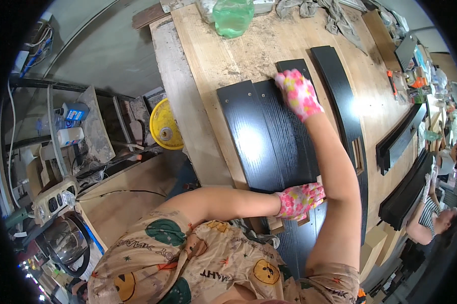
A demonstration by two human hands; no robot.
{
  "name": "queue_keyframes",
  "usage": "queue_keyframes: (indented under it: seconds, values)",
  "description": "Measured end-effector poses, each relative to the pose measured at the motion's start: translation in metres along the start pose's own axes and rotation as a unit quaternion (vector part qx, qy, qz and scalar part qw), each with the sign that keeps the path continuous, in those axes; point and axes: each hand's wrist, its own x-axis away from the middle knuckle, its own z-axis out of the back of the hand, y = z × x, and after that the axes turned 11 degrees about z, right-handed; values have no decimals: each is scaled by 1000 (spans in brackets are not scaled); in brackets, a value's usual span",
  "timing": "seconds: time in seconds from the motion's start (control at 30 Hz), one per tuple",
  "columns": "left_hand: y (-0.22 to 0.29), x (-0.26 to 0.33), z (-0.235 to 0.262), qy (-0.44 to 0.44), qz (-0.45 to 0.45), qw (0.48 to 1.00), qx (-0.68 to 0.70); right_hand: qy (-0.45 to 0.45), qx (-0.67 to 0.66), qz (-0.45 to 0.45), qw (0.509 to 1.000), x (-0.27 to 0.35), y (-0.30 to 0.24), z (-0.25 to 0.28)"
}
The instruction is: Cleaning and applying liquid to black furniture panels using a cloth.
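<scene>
Several long black boards [253, 137] with a wood-grain surface lie side by side on the wooden table in front of me. Small screw heads show near their far ends. My right hand [298, 93], in a pink flowered glove, is closed at the far end of the boards; whatever its curled fingers hold is hidden. Nearer my body, my left hand [299, 201] in a matching glove has its fingers bent over a black board beside a cut-out. My right forearm partly covers those fingertips. To the right lies a separate curved black board [334, 91].
A green plastic bottle [233, 17] and grey rags [340, 23] lie at the table's far edge. More black boards [401, 139] are stacked to the right, near another person [426, 223]. A yellow bucket [166, 124] stands left of the table, beside a metal rack [51, 121].
</scene>
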Motion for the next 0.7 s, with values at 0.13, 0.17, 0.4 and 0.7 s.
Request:
queue_keyframes:
  seconds: [0.13, 0.17, 0.4, 0.7]
  values:
    - [-4, 9, -38, 123, 22, 989, 77, -56, -62, 66, 994, 87, -56, 14]
    - [-7, 12, -27, 62, 40, 987, 146, -73, -78, 73, 992, 111, -67, 16]
    - [-3, 15, -24, 81, 47, 982, 165, -38, -38, 165, 985, 46, -90, 4]
    - [-4, 8, -73, 121, 6, 980, 159, -34, -41, 110, 992, 55, -103, 7]
